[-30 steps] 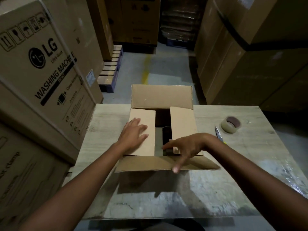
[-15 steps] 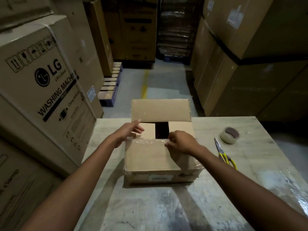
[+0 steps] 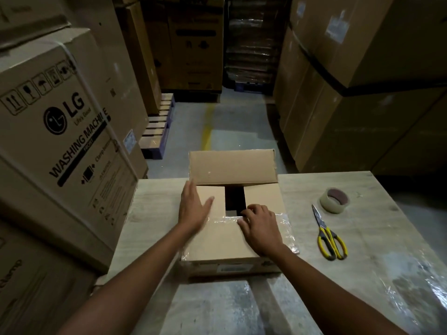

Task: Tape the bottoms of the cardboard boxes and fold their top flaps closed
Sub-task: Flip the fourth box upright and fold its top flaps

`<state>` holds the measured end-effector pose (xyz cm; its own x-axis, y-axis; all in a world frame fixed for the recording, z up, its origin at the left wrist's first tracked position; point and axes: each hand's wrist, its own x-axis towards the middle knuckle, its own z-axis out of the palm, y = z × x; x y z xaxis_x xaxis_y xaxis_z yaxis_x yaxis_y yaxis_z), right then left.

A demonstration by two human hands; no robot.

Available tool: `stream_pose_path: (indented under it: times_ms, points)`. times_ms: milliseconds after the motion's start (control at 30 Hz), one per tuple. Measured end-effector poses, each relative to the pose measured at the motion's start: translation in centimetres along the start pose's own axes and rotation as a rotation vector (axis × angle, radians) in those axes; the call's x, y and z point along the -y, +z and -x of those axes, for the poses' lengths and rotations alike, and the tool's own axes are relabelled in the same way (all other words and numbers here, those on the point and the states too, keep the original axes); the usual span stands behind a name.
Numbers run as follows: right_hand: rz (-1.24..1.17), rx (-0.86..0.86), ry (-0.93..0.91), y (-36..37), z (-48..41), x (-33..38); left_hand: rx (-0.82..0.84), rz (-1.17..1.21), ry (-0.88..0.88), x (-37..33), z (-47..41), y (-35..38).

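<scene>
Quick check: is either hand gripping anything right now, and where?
Nothing is gripped. The left hand lies flat on the cardboard box's left inner flap; the right hand presses the near flap's edge, fingers curled.

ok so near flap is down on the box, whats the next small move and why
Probably bring the far flap down next. It stands upright, while the two side flaps and the near flap lie folded, leaving a dark gap open. The left hand lies flat nearest it; the right hand presses on the near flap's edge.
</scene>
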<state>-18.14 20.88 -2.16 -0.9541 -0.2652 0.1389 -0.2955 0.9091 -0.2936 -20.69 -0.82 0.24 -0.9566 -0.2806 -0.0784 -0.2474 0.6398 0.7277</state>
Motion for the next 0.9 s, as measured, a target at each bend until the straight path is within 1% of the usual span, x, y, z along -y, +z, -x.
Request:
stream_pose_path:
  times_ms: [67,100,133,233,300,367,400,433,467,533,567,633,667,700,733,767,833,867,900]
  points:
    - [-0.004,-0.009,0.002,0.1,-0.1,-0.2,-0.022,0.452,-0.305,-1.2,-3.5,-0.9]
    - [0.000,-0.009,0.002,0.2,-0.1,-0.1,-0.024,0.601,-0.395,-1.4,-5.1,-1.4]
    - [0.003,-0.008,0.001,0.2,-0.1,-0.1,-0.015,0.700,-0.420,-1.6,-6.3,-1.9]
    - [-0.008,-0.019,0.002,0.2,-0.1,0.0,0.020,0.887,-0.346,-2.1,-8.4,-2.7]
    - [-0.017,-0.044,0.013,0.1,-0.2,-0.1,0.029,1.002,-0.337,-2.5,-8.3,-3.3]
    - [-0.033,-0.078,0.027,0.2,-0.2,-0.2,0.039,1.084,-0.360,-2.3,-7.8,-4.0]
    - [-0.038,-0.098,0.030,0.3,-0.2,-0.2,0.047,1.083,-0.378,-2.1,-7.5,-4.3]
    - [-0.043,-0.116,0.032,0.4,-0.2,-0.3,0.070,1.034,-0.367,-1.6,-6.8,-4.3]
    - [-0.051,-0.143,0.034,0.6,-0.1,-0.3,0.088,0.937,-0.313,-1.1,-6.1,-4.1]
    - [-0.084,-0.225,0.009,0.7,0.1,-0.4,0.081,0.695,-0.160,-0.2,-4.1,-3.6]
    - [-0.096,-0.281,-0.035,0.6,0.3,-0.4,0.099,0.583,-0.070,0.6,-3.2,-3.2]
    - [-0.093,-0.410,-0.128,0.3,0.8,-0.1,0.197,0.253,0.111,2.4,-1.4,-2.2]
    - [-0.082,-0.454,-0.118,0.1,0.8,0.0,0.210,0.056,0.184,3.5,-0.7,-1.7]
    - [-0.077,-0.473,-0.041,-0.1,0.8,0.0,0.183,-0.107,0.223,4.4,-0.1,-1.2]
    - [-0.080,-0.467,0.102,-0.3,0.7,0.1,0.149,-0.223,0.234,4.9,0.3,-0.8]
    - [-0.085,-0.425,0.280,-0.5,0.6,0.1,0.118,-0.298,0.207,4.8,0.9,-0.7]
    - [-0.125,-0.235,0.630,-0.8,0.0,0.0,0.068,-0.364,0.085,3.8,2.0,-0.3]
    - [-0.148,-0.127,0.719,-1.1,-0.4,-0.2,0.022,-0.345,0.017,3.3,2.7,-0.2]
    - [-0.158,-0.042,0.741,-1.6,-0.6,-0.5,-0.021,-0.319,-0.028,2.9,3.2,-0.2]
